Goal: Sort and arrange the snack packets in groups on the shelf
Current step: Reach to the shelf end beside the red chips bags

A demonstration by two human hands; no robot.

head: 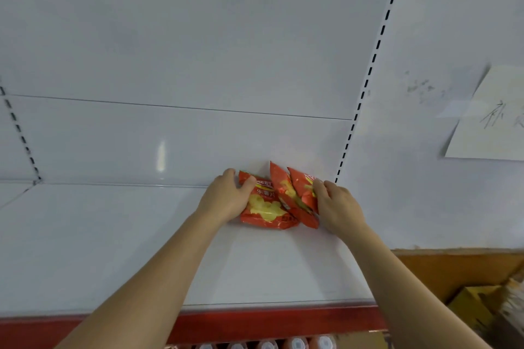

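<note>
Fingers of the left hand (226, 195) curl over the top-left corner of a red snack packet (265, 207) lying flat, while the right hand (337, 204) clamps two more red packets (295, 193) upright at its three o'clock. All sit on the white shelf (113, 235) near the back panel (170, 37). Light, crinkly and slippery, they are likely best pinched at the sealed edges. Both forearms reach forward, wrists low, from six o'clock over the red shelf edge (255, 323).
</note>
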